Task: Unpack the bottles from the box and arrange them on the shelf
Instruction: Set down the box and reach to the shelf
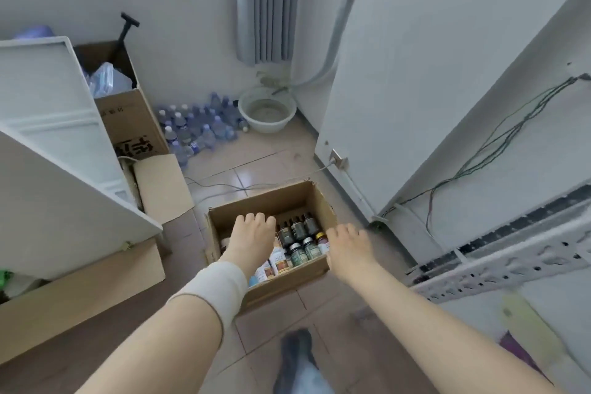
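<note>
At far left a white cabinet panel (48,137) leans over several cardboard cartons (131,118). Further in, a heap of clear water bottles (198,129) lies on the floor beside a pale basin (267,110).

The box (271,201) sits open on the tiled floor, low in the middle. The bottles (299,240) stand upright inside it, packed touching 1 another, with dark black-capped ones at the back and lighter labelled ones nearer the front.

The left hand (251,238), with a pale wrap (214,281) round its wrist, is over the box's left half. Its fingers (256,219) bend down and away with the tips hidden, so I cannot tell whether they are apart or clamped on anything. The right hand (348,246) is at the box's right rim with its fingers also turned down, and whether it grips the cardboard cannot be told.

The bottles look small, rigid and light enough for 1 hand each. If they are glass, they would break on tile, and smooth labels may slip. Packed this tight, their sides are out of reach, so the cap or shoulder from above seems the place to take hold.

At far right runs a perforated metal rail (495,269), possibly part of the shelf.
</note>
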`<state>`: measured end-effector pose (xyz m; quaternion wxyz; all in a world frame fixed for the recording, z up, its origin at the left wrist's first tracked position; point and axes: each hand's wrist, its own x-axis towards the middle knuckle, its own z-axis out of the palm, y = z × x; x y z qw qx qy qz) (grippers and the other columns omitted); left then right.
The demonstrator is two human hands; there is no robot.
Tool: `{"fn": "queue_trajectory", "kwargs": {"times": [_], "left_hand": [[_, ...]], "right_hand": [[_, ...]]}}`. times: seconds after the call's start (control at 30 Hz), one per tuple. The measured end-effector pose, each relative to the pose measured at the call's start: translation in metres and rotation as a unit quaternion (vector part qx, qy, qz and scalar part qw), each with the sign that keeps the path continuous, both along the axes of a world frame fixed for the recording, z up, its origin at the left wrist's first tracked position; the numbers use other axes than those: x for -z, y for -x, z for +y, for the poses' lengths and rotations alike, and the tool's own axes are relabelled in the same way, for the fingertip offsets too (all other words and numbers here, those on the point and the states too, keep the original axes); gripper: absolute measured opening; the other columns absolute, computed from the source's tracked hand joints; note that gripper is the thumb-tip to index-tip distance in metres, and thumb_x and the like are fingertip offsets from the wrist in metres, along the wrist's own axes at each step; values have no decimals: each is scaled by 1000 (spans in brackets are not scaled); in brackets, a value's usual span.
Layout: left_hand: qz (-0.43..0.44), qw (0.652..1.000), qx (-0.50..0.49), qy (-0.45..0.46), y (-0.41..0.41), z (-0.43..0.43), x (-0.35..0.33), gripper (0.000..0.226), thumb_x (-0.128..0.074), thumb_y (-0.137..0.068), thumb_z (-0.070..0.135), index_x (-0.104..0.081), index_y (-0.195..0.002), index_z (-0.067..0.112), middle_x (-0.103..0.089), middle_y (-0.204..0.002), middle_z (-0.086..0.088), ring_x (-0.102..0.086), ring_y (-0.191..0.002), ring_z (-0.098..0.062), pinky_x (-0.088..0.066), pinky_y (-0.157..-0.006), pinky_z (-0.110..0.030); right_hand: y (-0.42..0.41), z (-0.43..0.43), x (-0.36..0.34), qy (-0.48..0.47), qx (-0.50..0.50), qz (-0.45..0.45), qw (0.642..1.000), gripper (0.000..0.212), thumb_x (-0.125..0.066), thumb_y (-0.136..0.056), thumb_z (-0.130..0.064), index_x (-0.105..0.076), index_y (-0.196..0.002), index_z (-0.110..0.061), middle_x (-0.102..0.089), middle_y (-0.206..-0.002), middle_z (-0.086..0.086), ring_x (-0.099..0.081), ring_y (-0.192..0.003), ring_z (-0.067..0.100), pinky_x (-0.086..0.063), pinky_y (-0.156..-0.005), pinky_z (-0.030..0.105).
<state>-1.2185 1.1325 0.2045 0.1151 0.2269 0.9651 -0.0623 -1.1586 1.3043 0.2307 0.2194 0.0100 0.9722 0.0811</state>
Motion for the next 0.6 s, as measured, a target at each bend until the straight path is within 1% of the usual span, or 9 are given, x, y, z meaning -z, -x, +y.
{"fn": "queue_trajectory", "kwargs": {"times": [0.07, 0.17, 0.27, 0.37, 0.47, 0.53, 0.6], "left_hand": [[-48, 998, -39, 2, 10, -6, 32, 28, -40, -95, 16, -48, -122, 13, -57, -118, -7, -54, -107, -25, -42, -91, -35], [-120, 988, -100, 14, 21, -12, 76, 32, -42, -95, 18, -46, -126, 12, -55, -125, -9, -54, -113, -27, -42, -93, -36], [-213, 959, -189, -4, 27, -14, 121, 32, -41, -96, 24, -43, -126, 14, -55, -128, -8, -54, -115, -27, -42, -91, -35], [-283, 915, -283, -51, 31, -11, 161, 33, -43, -96, 29, -43, -126, 15, -57, -125, -8, -57, -111, -26, -45, -87, -34], [-335, 868, -354, -95, 36, -6, 198, 38, -45, -95, 34, -42, -127, 14, -55, -127, -8, -55, -114, -27, -46, -90, -37], [-353, 832, -408, -127, 43, -3, 224, 44, -48, -93, 40, -41, -129, 14, -55, -128, -7, -54, -116, -27, -47, -93, -40], [-350, 795, -468, -164, 48, 0, 247, 51, -51, -91, 45, -41, -130, 14, -54, -129, -8, -53, -118, -28, -47, -95, -40]], "right_hand": [[20, -1, 34, 21, 0, -35, 999, 38, -44, -93, -21, -39, -129, -9, -45, -133, 14, -41, -123, 31, -36, -98, 39], [47, -2, 80, 54, -5, -87, 995, 41, -43, -94, -25, -38, -132, -9, -45, -136, 12, -40, -126, 29, -35, -101, 39], [66, -6, 124, 89, -13, -150, 985, 43, -41, -96, -31, -37, -132, -8, -45, -136, 12, -40, -127, 29, -35, -101, 39], [86, -8, 168, 109, -23, -192, 975, 42, -40, -95, -33, -40, -129, -8, -47, -133, 12, -42, -123, 29, -37, -100, 37], [101, -12, 211, 141, 8, -226, 964, 41, -42, -95, -33, -43, -128, -8, -49, -131, 12, -42, -122, 28, -36, -99, 36], [111, -17, 241, 160, 49, -249, 954, 46, -46, -94, -38, -43, -128, -7, -50, -132, 12, -41, -124, 29, -36, -100, 36], [120, -22, 267, 179, 94, -266, 943, 52, -50, -91, -42, -43, -129, -7, -51, -132, 12, -44, -124, 29, -38, -101, 36]]}}
